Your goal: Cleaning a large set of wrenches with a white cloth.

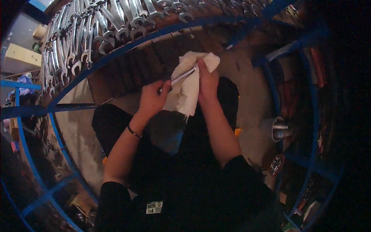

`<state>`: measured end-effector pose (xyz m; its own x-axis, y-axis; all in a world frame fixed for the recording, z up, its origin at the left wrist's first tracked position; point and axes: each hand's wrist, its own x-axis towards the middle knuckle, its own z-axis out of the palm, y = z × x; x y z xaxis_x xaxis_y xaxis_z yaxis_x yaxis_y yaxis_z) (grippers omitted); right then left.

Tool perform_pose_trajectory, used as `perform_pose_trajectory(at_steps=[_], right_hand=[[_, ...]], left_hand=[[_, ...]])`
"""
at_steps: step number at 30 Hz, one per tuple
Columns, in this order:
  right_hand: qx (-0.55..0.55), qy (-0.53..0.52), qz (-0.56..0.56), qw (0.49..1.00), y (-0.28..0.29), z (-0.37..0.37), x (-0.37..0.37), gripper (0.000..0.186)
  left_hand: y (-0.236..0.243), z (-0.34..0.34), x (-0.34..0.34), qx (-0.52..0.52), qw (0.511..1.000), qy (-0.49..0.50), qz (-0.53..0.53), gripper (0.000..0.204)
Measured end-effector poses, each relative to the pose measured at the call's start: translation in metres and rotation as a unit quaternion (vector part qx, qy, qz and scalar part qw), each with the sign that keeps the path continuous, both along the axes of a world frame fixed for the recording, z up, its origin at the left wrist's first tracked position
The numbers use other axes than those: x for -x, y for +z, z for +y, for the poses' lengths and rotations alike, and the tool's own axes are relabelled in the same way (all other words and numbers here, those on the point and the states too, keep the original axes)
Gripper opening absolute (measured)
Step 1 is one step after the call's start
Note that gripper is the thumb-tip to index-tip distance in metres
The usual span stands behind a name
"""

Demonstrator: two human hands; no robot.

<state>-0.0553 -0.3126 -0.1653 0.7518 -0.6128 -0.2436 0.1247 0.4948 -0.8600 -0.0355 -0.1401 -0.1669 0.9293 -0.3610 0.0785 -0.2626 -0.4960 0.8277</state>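
Note:
In front of my knees, my left hand [153, 96] is closed around one end of a slim, shiny metal wrench [183, 76]. The wrench slants up to the right across a crumpled white cloth [188, 92]. With the thumb on top, my right hand [208, 79] grips the cloth at the wrench's far end. One fold of the cloth stands up beyond my right thumb, and the rest hangs down between my hands. Both ends of the wrench are hidden by fingers and cloth, so its jaws do not show.
Many shiny wrenches [112, 27] hang in rows on a blue metal frame [127, 47] at the far left. Blue shelving [315, 112] stands on the right. Near it are a container of metal pieces [277, 129] and a round holder [276, 164] on the floor.

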Motion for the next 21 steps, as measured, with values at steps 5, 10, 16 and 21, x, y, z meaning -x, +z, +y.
perform_pose_trajectory(at_steps=[5, 10, 16, 21], right_hand=[[0.083, -0.025, 0.024, 0.996, -0.026, 0.036, -0.003, 0.027], [-0.021, 0.000, 0.036, 0.999, 0.012, 0.008, -0.007, 0.028], [-0.042, 0.034, 0.038, 0.998, -0.037, 0.026, -0.004, 0.033], [-0.059, 0.050, 0.003, 0.997, 0.003, 0.008, -0.008, 0.035]], left_hand=[[-0.012, 0.004, -0.010, 0.004, 0.999, 0.034, 0.018, 0.036], [-0.006, 0.006, -0.007, -0.011, 0.999, 0.001, 0.041, 0.038], [-0.016, -0.001, -0.010, -0.034, 0.997, 0.033, 0.061, 0.040], [-0.002, 0.005, -0.008, 0.003, 1.000, 0.012, 0.029, 0.039]])
